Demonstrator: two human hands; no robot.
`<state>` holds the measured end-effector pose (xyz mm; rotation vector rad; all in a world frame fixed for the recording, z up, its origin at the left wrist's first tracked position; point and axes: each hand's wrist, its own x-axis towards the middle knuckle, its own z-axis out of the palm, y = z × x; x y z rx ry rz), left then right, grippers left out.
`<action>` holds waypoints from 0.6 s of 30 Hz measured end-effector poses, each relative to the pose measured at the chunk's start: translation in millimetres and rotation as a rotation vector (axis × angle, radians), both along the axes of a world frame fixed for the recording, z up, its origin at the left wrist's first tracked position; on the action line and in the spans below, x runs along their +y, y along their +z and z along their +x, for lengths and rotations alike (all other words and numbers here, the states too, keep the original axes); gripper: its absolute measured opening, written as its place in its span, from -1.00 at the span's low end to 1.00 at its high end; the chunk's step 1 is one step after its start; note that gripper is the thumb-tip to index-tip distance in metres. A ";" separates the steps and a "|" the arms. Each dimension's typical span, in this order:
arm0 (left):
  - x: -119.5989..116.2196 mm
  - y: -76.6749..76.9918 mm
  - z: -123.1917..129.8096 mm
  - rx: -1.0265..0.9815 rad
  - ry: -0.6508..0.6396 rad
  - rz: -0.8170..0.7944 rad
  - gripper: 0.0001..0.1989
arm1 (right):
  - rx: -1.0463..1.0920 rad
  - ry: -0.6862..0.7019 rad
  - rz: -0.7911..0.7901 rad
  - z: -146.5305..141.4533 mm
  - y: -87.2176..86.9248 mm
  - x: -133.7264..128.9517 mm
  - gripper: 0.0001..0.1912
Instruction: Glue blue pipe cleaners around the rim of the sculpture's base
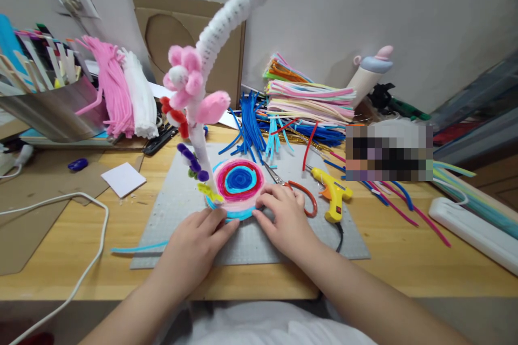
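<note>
A round disc of coiled pipe cleaners in blue, red and pink lies on a grey cutting mat. My left hand presses its fingers at the near left edge, on a light blue pipe cleaner whose loose tail sticks out to the left. My right hand pinches the near right edge of the disc, thumb in front and fingers curled above. From the disc's left side rises a white fuzzy stem, bent at the top, bearing a pink flower and smaller red, purple and yellow pieces.
Orange-handled scissors and a yellow glue gun lie right of the disc. Behind are blue pipe cleaners and pastel bundles. A metal holder stands left; a power strip lies right. A white cable crosses the left side.
</note>
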<state>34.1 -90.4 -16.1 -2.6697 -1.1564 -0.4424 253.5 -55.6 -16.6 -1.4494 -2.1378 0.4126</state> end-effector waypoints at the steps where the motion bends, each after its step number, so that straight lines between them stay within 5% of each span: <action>1: 0.0 0.4 0.0 -0.002 -0.002 0.001 -0.59 | -0.007 -0.010 -0.003 -1.0 0.1 0.1 -0.94; 6: 0.7 1.0 1.1 0.006 0.002 -0.007 -0.60 | 0.055 -0.006 0.031 -0.3 5.0 -3.5 -0.95; 12: -0.4 -1.5 0.4 -0.005 0.018 -0.023 -0.58 | 0.060 0.311 0.124 7.2 14.3 -30.6 -0.72; 18: -1.1 -3.3 -1.2 -0.004 0.019 -0.014 -0.58 | -0.044 0.361 0.133 3.2 1.9 -46.3 -0.68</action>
